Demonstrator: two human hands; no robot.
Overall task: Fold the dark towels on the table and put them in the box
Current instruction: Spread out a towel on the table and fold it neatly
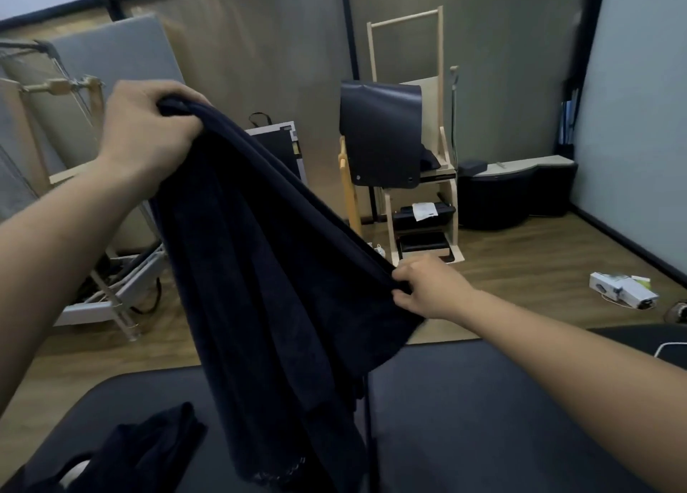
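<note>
Dark towel [267, 288] gripped by left hand [145, 139], seemingly pinched by right hand [427, 288].

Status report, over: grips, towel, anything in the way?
Left grip holds towel high. Right grip pinches its edge lower. Towel hangs unfolded above table. Dark cloth heap lower left.

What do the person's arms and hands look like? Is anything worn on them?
The left forearm and right forearm are bare; no sleeve shows. The left hand and right hand wear no gloves; no watch, bracelet or ring is visible.

bare left hand [148, 135], bare right hand [431, 288], bare forearms [55, 254]
</note>
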